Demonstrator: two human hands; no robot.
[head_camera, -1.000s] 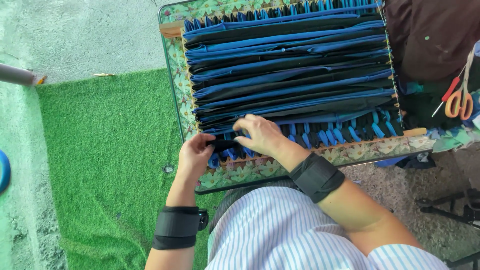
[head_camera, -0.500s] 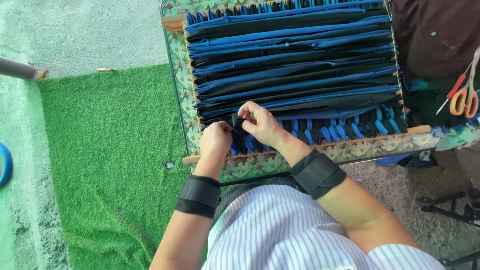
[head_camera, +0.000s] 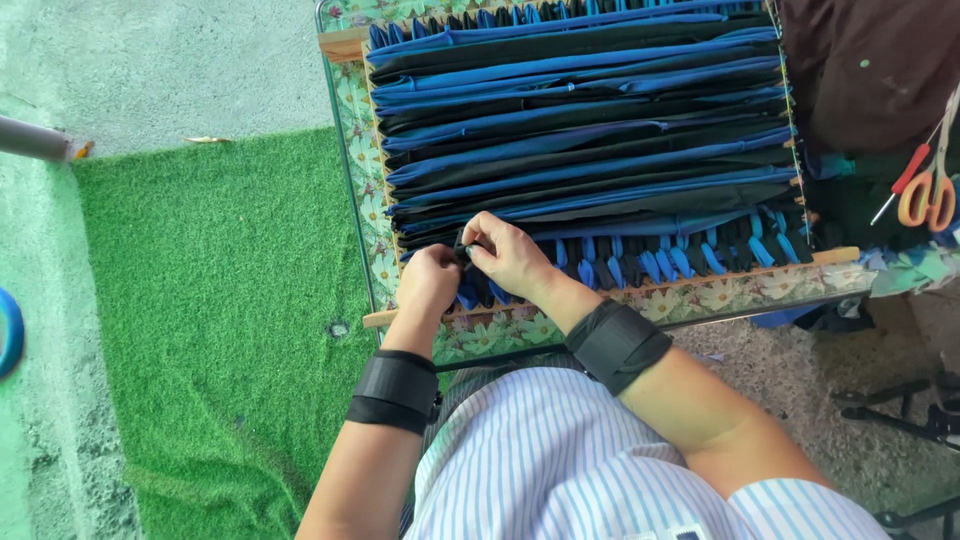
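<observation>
Both hands are working at the near-left corner of the loom frame (head_camera: 590, 297). The left hand (head_camera: 428, 283) and right hand (head_camera: 508, 254) are meeting fingertip to fingertip over a black strip (head_camera: 463, 243), both pinching it. The left grip is clenching on the strip end; the right grip is grasping the same strip just beside it. Exact finger contact is partly hidden by the knuckles.

The strip is sitting at the lower edge of the stretched blue and black bands (head_camera: 580, 130), right where the woven checker row (head_camera: 680, 262) is starting. The bands are running side to side across the frame, which is lying on a table with a floral cover (head_camera: 362, 150).

Black wrist straps are on both forearms: left (head_camera: 395, 390), right (head_camera: 617, 343). Orange-handled scissors (head_camera: 925, 190) are lying well apart at the right edge. Green artificial turf (head_camera: 220, 300) is covering the floor to the left.
</observation>
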